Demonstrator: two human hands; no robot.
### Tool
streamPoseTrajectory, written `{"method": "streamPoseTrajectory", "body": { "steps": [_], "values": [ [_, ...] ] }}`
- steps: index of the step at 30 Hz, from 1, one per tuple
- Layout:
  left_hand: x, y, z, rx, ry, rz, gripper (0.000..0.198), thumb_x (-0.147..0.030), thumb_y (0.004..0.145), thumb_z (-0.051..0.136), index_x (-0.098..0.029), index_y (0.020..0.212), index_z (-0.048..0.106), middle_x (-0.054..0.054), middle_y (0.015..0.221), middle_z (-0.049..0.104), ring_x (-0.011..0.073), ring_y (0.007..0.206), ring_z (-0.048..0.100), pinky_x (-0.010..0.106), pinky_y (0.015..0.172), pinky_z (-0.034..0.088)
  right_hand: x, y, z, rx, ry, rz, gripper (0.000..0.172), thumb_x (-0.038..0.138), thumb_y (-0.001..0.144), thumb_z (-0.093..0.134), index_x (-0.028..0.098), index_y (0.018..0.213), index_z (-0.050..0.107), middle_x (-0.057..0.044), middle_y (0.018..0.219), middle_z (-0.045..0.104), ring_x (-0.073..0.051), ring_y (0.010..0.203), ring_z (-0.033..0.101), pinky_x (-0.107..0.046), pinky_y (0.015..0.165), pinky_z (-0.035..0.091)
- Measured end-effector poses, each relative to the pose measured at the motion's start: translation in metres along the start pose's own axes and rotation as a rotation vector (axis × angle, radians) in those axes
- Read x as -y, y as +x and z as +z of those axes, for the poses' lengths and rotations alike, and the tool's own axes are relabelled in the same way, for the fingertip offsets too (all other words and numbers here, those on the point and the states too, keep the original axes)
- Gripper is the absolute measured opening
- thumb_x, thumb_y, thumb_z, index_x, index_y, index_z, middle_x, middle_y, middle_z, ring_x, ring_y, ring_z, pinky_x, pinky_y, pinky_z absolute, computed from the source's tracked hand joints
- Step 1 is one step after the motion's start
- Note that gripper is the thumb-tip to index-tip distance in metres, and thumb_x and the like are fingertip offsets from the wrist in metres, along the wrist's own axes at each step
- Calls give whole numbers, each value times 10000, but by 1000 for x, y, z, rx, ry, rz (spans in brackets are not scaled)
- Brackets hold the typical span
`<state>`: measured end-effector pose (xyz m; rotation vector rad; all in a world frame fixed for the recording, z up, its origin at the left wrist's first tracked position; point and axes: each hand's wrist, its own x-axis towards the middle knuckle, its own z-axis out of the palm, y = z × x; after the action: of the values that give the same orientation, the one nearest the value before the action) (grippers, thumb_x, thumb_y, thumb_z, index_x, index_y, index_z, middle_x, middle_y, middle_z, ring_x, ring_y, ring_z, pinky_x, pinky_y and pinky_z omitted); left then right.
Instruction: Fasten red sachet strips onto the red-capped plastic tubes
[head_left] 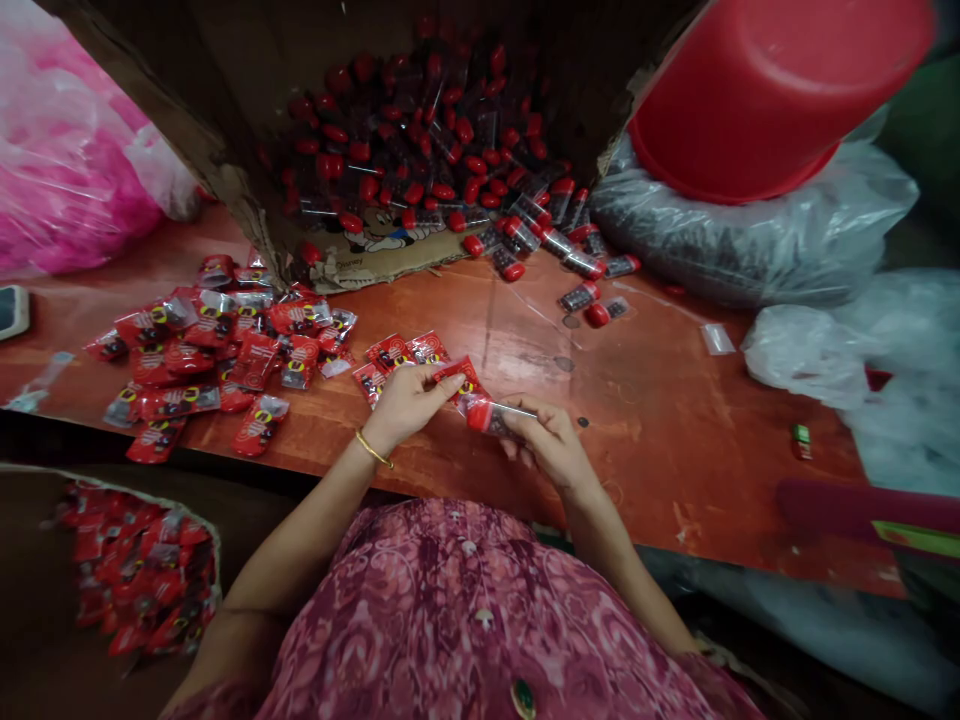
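Between thumb and fingers my left hand [411, 402] pinches a red printed plastic packet [459, 378]. My right hand [551, 445] grips a small clear tube with a red cap [491, 415], dark pieces showing inside it. The tube lies almost level, its red end at the packet's mouth; how far it is inside I cannot tell. Beside my left fingers lie several flat red packets [390, 352] on the table. Farther left is a heap of filled red packets [251, 358].
A torn cardboard box [375, 268] at the back spills red-capped tubes [465, 160] onto the red table [660, 430]. A red bucket [750, 110] sits on a plastic bag [720, 250] at right. Pink bags [67, 170] stand left. Below the edge, a box holds packets [150, 570].
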<state>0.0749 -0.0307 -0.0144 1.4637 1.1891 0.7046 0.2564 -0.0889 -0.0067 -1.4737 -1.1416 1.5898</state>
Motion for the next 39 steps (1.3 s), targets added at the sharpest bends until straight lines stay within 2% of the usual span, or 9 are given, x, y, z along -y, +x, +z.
{"method": "streamPoseTrajectory", "body": {
  "steps": [7,10,17,22,27,30,34,37,39],
  "values": [
    [4,-1,21,-87,-485,-110,325,-418,599,731,-133,727,641,7,701,655,125,642,555,255,661,448,-14,7,13,-35,133,-126,352,490,745,567,175,903,557,49,516,553,-67,379,419,-193,383,320],
    [6,-3,34,-186,-663,-127,348,-373,530,790,-138,735,635,7,732,670,121,668,579,253,689,465,-16,9,16,-50,148,-146,369,504,746,577,178,917,544,51,526,557,-64,384,420,-191,388,321],
    [0,-16,51,-302,-876,-192,396,-324,475,832,-138,770,643,12,738,678,95,629,577,218,620,457,-23,13,36,-244,214,-209,339,518,795,525,199,907,503,68,562,510,-53,387,388,-185,371,316],
    [-2,-15,50,-235,-932,-228,395,-476,567,761,-137,696,606,-14,602,609,65,482,500,208,478,386,-22,14,39,-201,195,-217,339,537,796,516,209,877,482,69,565,499,-48,381,363,-183,365,299],
    [0,-16,60,-349,-957,-209,448,-463,512,799,-142,725,570,-44,561,570,56,440,472,205,441,361,-20,21,43,-252,229,-225,344,546,785,525,214,855,468,74,561,481,-50,390,366,-184,374,298],
    [0,-19,65,-328,-958,-174,432,-492,566,766,-158,725,545,-68,502,514,64,395,448,217,412,358,-20,24,46,-284,270,-238,336,538,790,526,217,874,471,78,567,468,-54,404,373,-185,385,305],
    [-2,-17,59,-286,-888,-112,445,-583,655,660,-162,628,518,-43,476,497,75,400,448,226,408,360,-20,24,46,-194,202,-253,316,520,814,518,214,888,485,61,601,500,-64,435,399,-192,400,317],
    [-2,-13,54,-322,-852,-171,480,-609,613,671,-166,558,495,-48,424,456,62,362,404,214,369,313,-21,25,46,-198,168,-269,315,523,812,525,220,879,477,62,599,489,-69,439,390,-195,403,315],
    [-1,-12,52,-277,-870,-174,473,-599,593,687,-166,549,502,-42,416,467,69,355,415,215,366,321,-21,27,46,-176,158,-259,309,521,810,532,225,870,463,68,592,467,-69,428,373,-197,394,307]
  ]
}}
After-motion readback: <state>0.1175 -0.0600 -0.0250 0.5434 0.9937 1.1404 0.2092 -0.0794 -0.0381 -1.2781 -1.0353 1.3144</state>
